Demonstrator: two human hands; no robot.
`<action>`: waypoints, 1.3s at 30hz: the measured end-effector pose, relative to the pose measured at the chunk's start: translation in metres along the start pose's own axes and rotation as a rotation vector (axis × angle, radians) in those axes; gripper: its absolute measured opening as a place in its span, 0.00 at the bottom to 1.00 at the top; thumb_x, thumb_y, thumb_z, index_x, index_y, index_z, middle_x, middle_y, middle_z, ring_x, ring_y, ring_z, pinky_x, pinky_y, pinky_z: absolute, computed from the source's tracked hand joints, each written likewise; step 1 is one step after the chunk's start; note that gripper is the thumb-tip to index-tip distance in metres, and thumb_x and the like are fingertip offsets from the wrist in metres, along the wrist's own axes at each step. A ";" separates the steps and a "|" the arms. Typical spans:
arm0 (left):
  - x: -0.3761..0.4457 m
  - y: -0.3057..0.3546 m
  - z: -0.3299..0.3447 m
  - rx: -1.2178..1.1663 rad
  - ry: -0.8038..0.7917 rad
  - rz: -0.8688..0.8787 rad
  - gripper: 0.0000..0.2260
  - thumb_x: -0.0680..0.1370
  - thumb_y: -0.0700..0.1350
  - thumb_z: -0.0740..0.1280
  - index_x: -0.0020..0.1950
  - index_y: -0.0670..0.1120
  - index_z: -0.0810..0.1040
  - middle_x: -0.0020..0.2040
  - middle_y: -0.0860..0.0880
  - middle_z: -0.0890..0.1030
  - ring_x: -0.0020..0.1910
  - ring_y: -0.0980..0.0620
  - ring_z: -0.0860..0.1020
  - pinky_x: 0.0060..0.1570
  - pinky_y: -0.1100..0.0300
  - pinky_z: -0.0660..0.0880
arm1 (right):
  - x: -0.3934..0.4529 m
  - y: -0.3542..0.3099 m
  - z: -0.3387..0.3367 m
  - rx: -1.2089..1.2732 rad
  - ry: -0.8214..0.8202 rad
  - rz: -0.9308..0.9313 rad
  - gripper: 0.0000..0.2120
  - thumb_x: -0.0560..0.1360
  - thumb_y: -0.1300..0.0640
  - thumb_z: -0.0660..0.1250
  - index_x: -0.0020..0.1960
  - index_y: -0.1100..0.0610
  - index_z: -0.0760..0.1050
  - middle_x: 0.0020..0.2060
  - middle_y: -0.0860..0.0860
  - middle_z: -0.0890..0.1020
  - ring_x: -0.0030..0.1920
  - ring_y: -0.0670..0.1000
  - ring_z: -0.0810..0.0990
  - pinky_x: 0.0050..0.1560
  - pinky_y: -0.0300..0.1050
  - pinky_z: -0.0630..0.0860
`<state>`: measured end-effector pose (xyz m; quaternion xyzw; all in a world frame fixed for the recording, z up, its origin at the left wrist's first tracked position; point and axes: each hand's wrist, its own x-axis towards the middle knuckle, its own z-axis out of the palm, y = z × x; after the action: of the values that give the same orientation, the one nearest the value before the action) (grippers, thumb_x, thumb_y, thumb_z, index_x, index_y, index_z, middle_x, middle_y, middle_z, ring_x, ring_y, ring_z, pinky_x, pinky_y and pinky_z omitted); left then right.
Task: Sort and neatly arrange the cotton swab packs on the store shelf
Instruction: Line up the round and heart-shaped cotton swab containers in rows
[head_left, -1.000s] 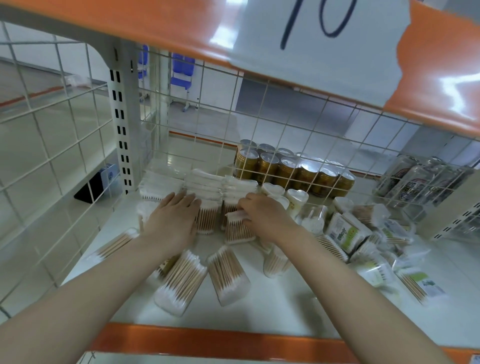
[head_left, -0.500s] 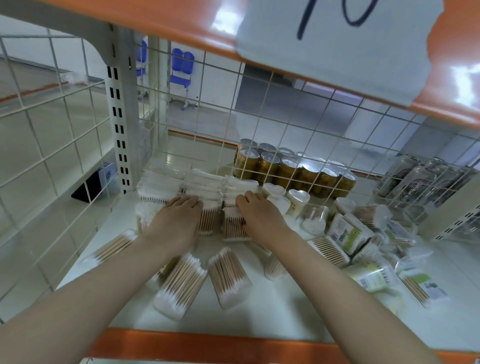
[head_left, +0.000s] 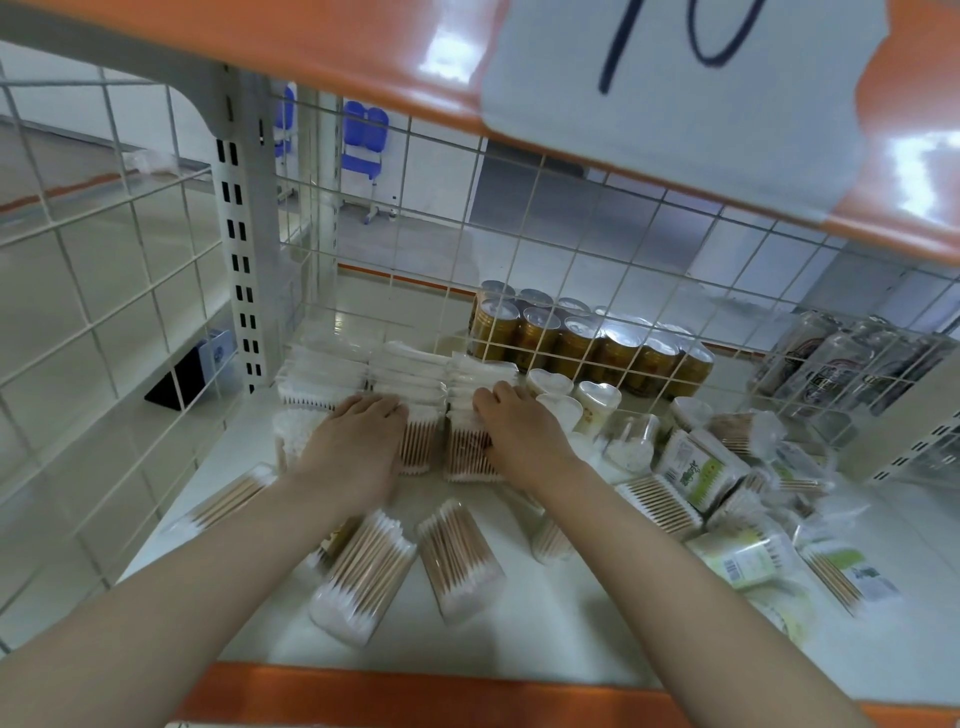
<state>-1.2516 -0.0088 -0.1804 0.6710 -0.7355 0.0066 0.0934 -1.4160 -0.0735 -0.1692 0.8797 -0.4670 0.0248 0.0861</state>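
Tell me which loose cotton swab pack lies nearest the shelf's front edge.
The clear pack of wooden swabs just left of centre, lying tilted between the forearms. Its white-tipped end comes closer to the orange front edge than its neighbour on the right.

Two hands, the left hand (head_left: 358, 447) and the right hand (head_left: 524, 434), are on one white shelf (head_left: 571, 623). Three stacks of cotton swab packs (head_left: 410, 379) stand at 12 o'clock, two loose packs (head_left: 410, 566) lie at 6 o'clock, and a jumble too tangled to count lies at 3 o'clock. Three heart-shaped tubs (head_left: 597, 397) show; the gold cans (head_left: 587, 345) behind the wire grid are partly hidden.
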 end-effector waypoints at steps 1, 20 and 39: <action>-0.001 0.000 -0.001 -0.009 0.009 0.007 0.23 0.80 0.45 0.55 0.75 0.45 0.56 0.75 0.48 0.58 0.75 0.51 0.54 0.72 0.60 0.46 | 0.000 0.000 0.000 0.000 -0.001 0.001 0.20 0.75 0.61 0.64 0.65 0.57 0.64 0.60 0.55 0.71 0.58 0.53 0.72 0.53 0.44 0.72; -0.025 0.013 0.001 -0.087 0.212 0.066 0.13 0.68 0.46 0.56 0.39 0.43 0.79 0.37 0.46 0.79 0.37 0.43 0.78 0.37 0.52 0.74 | -0.039 0.006 -0.019 0.191 0.103 0.089 0.16 0.77 0.59 0.60 0.65 0.53 0.68 0.63 0.52 0.70 0.57 0.52 0.72 0.47 0.43 0.70; -0.048 0.046 0.006 -0.187 0.097 0.135 0.16 0.78 0.47 0.58 0.66 0.51 0.70 0.63 0.52 0.72 0.62 0.51 0.70 0.56 0.59 0.65 | -0.106 0.022 -0.016 0.316 0.280 0.267 0.14 0.74 0.62 0.62 0.59 0.59 0.75 0.55 0.55 0.75 0.53 0.56 0.74 0.47 0.45 0.69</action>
<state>-1.2943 0.0424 -0.1881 0.6071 -0.7711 -0.0235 0.1904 -1.4935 0.0041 -0.1635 0.8008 -0.5530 0.2301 0.0075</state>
